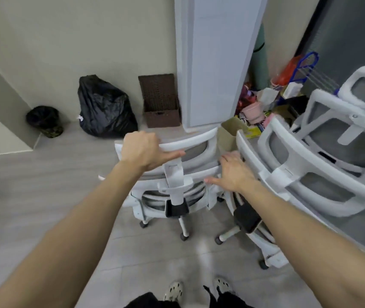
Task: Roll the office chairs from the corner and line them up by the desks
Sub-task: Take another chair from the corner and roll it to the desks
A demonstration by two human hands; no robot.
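Three white mesh office chairs stand close together near a corner. The nearest chair point(190, 150) faces away from me, just ahead. My left hand point(142, 150) grips the top left of its headrest, fingers curled over the rim and thumb along the edge. My right hand point(232, 172) lies on the right edge of its backrest with fingers fairly straight and thumb spread. A second chair point(306, 174) leans close on the right, almost touching the first. The third chair point(355, 121) stands behind it against the dark glass wall.
A full black rubbish bag point(103, 107), a small black bin point(43, 121) and a brown wicker basket point(160, 101) sit along the far wall. A white pillar point(217, 63) stands ahead, with piled clutter point(263, 107) to its right. Grey floor stretches to the left.
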